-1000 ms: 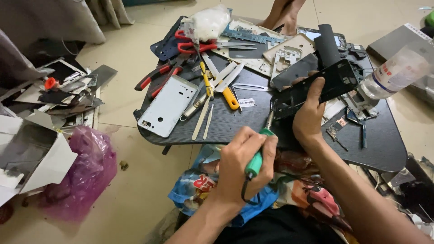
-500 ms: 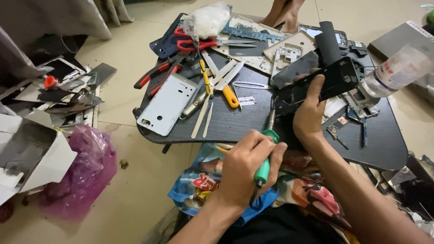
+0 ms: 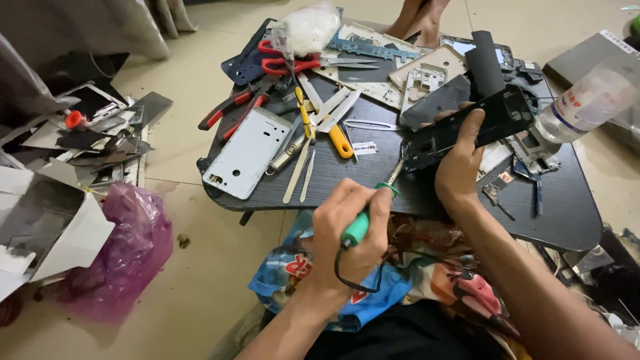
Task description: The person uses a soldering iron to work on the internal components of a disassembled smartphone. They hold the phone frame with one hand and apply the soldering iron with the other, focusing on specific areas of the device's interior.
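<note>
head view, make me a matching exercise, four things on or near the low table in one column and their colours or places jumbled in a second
Things:
1. screwdriver
2. scissors
3. plastic bag
4. phone frame

Descriptions:
A. purple, on the floor left of the table
B. green handle, gripped in the left hand
C. black, held at the table's middle by the right hand
D. red handles, at the far side of the table

Pairs: 1-B, 2-D, 3-A, 4-C

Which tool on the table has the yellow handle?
The screwdriver lying in the middle of the table. Its handle is yellow, while the scissors and pliers nearby have red handles.
</note>
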